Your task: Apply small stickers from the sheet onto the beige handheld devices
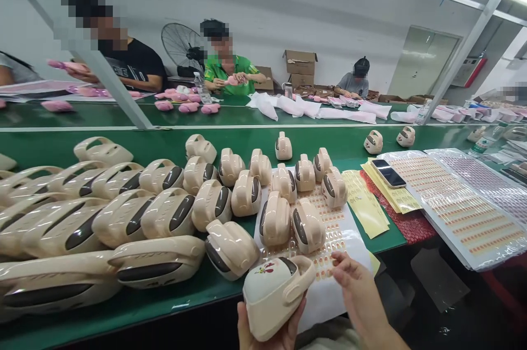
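My left hand [295,318] is wrapped round a glossy beige plastic casing [269,306] with a loop handle, tilted in front of me. Its pale face carries a small red flower-like picture, with a dark glossy strip near the handle. Just right of the casing, my right hand [360,292] is raised over a sheet of small orange stickers [335,224]. Its thumb and fingertips are pinched together; whatever lies between them is too small to make out. Several more beige casings [275,218] stand on the sticker sheet.
Rows of beige casings [168,213] crowd the green table [173,314] at left. To the right lie yellow sheets [366,202], a phone [388,173] and a large sticker sheet [461,202]. Beyond, co-workers sit behind a bench with pink parts [189,107]; a metal post [111,81] rises left.
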Tool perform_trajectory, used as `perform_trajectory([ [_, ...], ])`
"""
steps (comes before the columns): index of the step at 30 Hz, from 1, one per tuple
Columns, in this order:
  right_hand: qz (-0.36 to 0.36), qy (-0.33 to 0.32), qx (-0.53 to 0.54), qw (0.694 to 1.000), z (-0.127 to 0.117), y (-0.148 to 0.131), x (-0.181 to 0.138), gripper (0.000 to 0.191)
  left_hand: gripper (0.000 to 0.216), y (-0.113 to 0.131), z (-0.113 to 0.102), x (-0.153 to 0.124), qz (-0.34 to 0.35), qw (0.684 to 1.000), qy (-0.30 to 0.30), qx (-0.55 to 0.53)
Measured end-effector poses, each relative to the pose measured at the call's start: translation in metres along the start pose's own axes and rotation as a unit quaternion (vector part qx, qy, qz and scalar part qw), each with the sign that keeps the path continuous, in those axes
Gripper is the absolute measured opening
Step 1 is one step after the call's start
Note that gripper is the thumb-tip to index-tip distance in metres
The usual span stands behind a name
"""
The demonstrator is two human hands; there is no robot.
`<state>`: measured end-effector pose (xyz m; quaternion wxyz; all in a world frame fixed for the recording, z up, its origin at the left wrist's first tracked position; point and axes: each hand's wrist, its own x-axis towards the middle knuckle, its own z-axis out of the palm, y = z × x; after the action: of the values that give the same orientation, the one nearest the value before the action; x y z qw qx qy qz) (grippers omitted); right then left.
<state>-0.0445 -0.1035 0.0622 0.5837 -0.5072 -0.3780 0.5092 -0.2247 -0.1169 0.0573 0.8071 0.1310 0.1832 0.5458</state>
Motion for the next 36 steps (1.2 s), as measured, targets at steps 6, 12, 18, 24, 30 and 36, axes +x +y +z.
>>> perform_trajectory([
  [6, 0.004, -0.015, 0.077, 0.997, 0.047, 0.006, -0.017, 0.028, 0.032, -0.007, 0.005, 0.003, 0.030, 0.999, -0.028, -0.031],
  [12, -0.014, 0.025, 0.039, 0.999, 0.054, 0.003, -0.015, 0.037, 0.028, -0.014, -0.002, 0.003, 0.052, 0.997, -0.037, -0.046],
  [18, 0.002, 0.015, 0.040, 0.999, 0.054, -0.007, -0.016, 0.032, 0.041, -0.015, -0.006, 0.007, 0.055, 0.981, -0.153, -0.106],
  [24, 0.014, -0.003, 0.030, 0.999, 0.052, -0.016, -0.011, 0.030, 0.042, -0.015, -0.004, 0.007, 0.057, 0.977, -0.183, -0.097],
  [30, 0.018, -0.054, 0.007, 0.998, 0.044, -0.016, -0.004, 0.028, 0.040, -0.014, -0.001, 0.007, 0.060, 0.976, -0.192, -0.088],
  [36, 0.028, -0.099, -0.004, 0.995, 0.039, -0.015, 0.001, 0.026, 0.041, -0.016, -0.001, 0.007, 0.068, 0.979, -0.168, -0.098],
])
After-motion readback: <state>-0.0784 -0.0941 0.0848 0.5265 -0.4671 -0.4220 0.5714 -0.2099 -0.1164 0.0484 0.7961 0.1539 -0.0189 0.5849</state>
